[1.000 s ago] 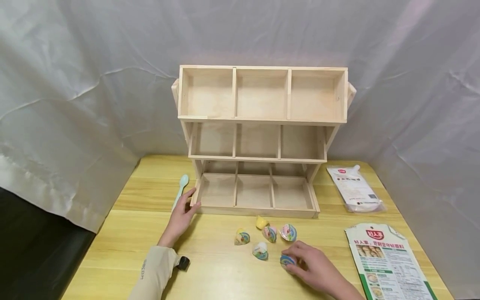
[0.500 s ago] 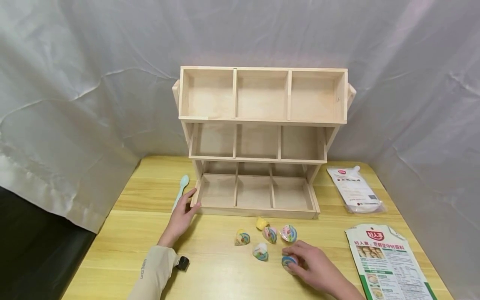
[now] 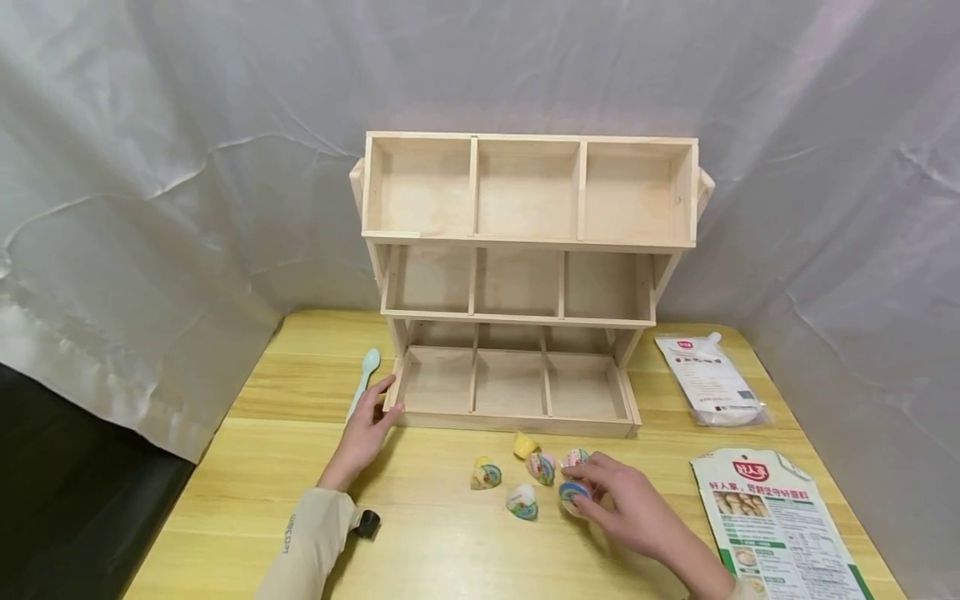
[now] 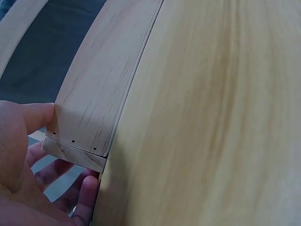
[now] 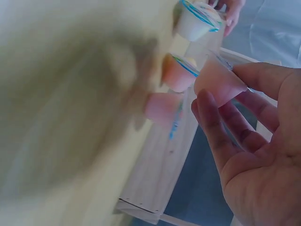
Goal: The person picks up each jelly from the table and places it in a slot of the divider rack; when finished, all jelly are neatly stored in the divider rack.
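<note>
Between thumb and fingers my right hand [image 3: 626, 510] pinches a pink jelly cup [image 5: 217, 84] with a blue-printed lid, tilted and just above the table. Close beyond it lies another pink jelly cup [image 3: 575, 457], partly covered by the fingers. To the left are a third pink jelly cup [image 3: 541, 468], a white jelly cup [image 3: 522, 503] and two yellow ones, one a yellow jelly cup [image 3: 486, 473] with its lid facing me. My left hand [image 3: 363, 435] grips the front left corner of the wooden three-tier rack [image 3: 517, 423], thumb on one side and fingers around the other.
Each tier of the rack has three compartments. A pale green spoon [image 3: 367, 367] lies left of the rack. On the right are a white packet [image 3: 711, 379] and a larger printed food bag [image 3: 776, 517]. Grey fabric [image 3: 187, 167] hangs behind the table.
My right hand has lifted the pink jelly cup slightly and moved away from me, now overlapping the pink cup beyond. The left hand stays at the rack's corner.
</note>
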A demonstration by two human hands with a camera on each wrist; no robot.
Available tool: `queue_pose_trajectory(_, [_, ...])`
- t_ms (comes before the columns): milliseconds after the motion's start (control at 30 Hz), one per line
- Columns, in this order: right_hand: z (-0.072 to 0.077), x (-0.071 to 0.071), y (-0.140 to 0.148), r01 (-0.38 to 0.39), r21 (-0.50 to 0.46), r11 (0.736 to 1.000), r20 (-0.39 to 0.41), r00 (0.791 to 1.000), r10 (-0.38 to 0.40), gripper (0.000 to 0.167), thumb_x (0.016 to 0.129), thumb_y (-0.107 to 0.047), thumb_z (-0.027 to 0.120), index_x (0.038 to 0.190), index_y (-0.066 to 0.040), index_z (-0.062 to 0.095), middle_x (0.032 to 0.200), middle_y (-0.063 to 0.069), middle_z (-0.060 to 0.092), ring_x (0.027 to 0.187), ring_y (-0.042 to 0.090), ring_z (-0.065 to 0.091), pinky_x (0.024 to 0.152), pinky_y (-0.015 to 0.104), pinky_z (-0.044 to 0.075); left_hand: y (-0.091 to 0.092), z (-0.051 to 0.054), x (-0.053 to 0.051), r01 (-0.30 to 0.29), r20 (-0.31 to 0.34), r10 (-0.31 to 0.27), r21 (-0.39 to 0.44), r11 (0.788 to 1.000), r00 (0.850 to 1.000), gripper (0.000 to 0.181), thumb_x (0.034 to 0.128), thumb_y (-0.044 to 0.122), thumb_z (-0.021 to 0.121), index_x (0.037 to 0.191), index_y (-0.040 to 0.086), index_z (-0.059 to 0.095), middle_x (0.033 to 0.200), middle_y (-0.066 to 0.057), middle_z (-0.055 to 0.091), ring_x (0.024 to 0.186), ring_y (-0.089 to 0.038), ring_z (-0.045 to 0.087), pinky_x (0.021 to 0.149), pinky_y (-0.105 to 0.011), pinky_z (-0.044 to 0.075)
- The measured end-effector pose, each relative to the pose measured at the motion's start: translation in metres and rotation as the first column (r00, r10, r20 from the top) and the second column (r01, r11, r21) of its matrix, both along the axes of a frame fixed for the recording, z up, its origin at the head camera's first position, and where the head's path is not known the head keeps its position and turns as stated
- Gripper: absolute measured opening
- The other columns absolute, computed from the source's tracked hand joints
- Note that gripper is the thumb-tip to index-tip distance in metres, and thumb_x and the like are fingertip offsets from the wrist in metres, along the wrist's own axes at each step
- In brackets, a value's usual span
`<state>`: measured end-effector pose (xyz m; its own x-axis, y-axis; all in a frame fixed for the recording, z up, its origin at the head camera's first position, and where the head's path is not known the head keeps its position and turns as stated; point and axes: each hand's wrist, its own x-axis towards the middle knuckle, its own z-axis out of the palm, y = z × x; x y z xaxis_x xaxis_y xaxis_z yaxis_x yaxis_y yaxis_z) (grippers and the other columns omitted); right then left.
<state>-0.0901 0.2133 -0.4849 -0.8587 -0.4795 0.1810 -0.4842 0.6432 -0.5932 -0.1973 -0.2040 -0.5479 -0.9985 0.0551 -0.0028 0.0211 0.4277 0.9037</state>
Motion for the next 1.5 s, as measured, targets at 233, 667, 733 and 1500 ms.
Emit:
queue_pose_trajectory(233, [0.015,-0.016,-0.011,0.020,-0.010,1.000,-0.051,0.998,-0.021,0.029,0.094,-0.013,0.075,0.123,-0.010,0.074,0.098,-0.011,0.065,0.082,-0.003,0.059,0.072,0.028,0.058,0.000,0.001,0.000,0.005,-0.017,-0.005,-0.005,1.000,1.000,0.059,0.1086,0.027,0.056,0.162,0.019,0.033,0.160,-0.017,0.035,0.126,-0.036,0.056,0.099,-0.042,0.050])
queue_pose_trajectory(667, [0.021,-0.059,-0.052,0.028,-0.102,0.994,-0.041,0.999,-0.032,0.034,0.097,-0.016,0.073,0.131,-0.012,0.071,0.105,-0.007,0.067,0.090,0.006,0.064,0.080,0.026,0.059,0.001,-0.003,0.000,-0.004,0.000,0.004,0.029,1.000,1.000,0.059,0.1080,0.029,0.057,0.162,0.021,0.034,0.161,-0.015,0.035,0.129,-0.036,0.055,0.101,-0.043,0.049])
queue_pose_trajectory(733, [0.021,-0.066,-0.061,0.028,-0.119,0.992,-0.023,0.999,-0.031,0.034,0.097,-0.016,0.073,0.132,-0.013,0.070,0.105,-0.006,0.067,0.091,0.008,0.064,0.081,0.025,0.059,0.001,-0.003,0.000,-0.006,0.001,0.006,0.040,0.999,1.000,0.059,0.1080,0.029,0.057,0.162,0.021,0.034,0.161,-0.015,0.035,0.128,-0.036,0.055,0.100,-0.042,0.049])
queue_pose_trajectory(1500, [0.007,-0.140,-0.155,0.174,-0.311,0.935,0.209,0.972,-0.111,0.032,0.100,-0.018,0.070,0.132,-0.014,0.070,0.119,0.006,0.073,0.101,0.022,0.067,0.081,0.032,0.057,0.005,-0.003,0.003,-0.025,-0.012,0.026,0.060,0.998,1.000,0.060,0.1079,0.030,0.057,0.162,0.020,0.034,0.163,-0.014,0.035,0.126,-0.034,0.055,0.098,-0.042,0.049])
